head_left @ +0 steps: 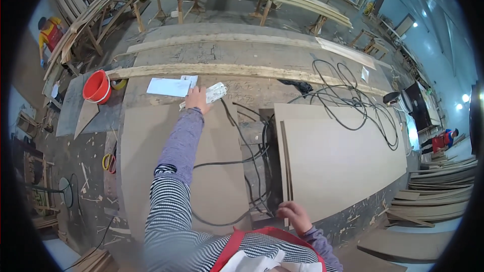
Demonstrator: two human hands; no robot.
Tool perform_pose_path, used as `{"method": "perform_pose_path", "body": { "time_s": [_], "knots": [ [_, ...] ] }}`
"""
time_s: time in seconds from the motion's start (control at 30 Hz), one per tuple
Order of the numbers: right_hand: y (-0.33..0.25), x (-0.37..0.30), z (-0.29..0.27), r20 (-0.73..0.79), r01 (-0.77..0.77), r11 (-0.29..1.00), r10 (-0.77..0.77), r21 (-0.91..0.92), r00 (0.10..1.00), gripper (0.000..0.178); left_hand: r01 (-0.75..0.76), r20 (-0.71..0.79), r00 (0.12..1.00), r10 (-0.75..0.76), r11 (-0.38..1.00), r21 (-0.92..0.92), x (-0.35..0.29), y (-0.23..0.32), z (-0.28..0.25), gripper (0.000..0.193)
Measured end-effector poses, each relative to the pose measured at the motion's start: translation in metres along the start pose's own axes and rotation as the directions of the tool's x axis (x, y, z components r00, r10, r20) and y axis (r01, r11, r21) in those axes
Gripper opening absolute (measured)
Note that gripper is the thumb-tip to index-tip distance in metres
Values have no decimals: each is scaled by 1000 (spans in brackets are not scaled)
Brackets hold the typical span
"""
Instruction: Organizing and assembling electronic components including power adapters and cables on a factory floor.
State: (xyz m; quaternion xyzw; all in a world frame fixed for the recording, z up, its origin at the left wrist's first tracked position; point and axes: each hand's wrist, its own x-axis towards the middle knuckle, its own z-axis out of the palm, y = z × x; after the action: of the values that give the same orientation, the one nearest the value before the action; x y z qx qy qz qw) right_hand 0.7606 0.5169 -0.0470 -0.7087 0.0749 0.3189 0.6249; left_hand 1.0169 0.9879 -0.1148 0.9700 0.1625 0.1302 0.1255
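My left hand [197, 99] reaches far forward with its fingers bent over a white power strip [217, 92], whose ends show on both sides of the hand. A black cable runs from the strip back toward me. Beside the fingertips lie white sheets of paper [169, 87]. Under my left arm is a flat brown board [143, 146]. My right hand [296, 216] hovers close to my body, fingers curled, by the near left corner of a stack of pale boards [343, 156]. Nothing shows in it.
Black cables [262, 156] run through the gap between the boards, and a looped cable [348, 100] lies across the right stack. A red bucket [96, 87] and yellow-handled scissors [109, 162] are at left. Long wooden strips [227, 69] cross beyond. Two people work farther off.
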Motion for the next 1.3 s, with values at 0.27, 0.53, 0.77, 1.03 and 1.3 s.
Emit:
{"method": "perform_pose_path", "body": {
  "time_s": [0.27, 0.53, 0.77, 1.03, 1.3],
  "knots": [
    [46, -2, 17, 99, -59, 997, 64, -55, 993, 22, -5, 33, 999, 5, 1000, 27, 8, 3, 9, 57],
    [47, -10, 10, 85, -85, 996, 84, 14, 993, 23, -138, -109, 983, 147, 987, 84, -4, 9, 12, 56],
    [70, -17, 5, 121, -150, 987, 143, 49, 982, 24, 199, -248, 950, -190, 980, 14, 17, 26, 19, 63],
    [122, -64, -35, 1, -149, 944, 155, 296, 988, 18, 22, -154, 987, -34, 997, -77, -42, -2, 33, 72],
    [146, -132, -103, 58, -198, 889, 192, 413, 980, 18, -9, 137, 985, 108, 813, -582, -226, 109, -7, 44]
  ]
}}
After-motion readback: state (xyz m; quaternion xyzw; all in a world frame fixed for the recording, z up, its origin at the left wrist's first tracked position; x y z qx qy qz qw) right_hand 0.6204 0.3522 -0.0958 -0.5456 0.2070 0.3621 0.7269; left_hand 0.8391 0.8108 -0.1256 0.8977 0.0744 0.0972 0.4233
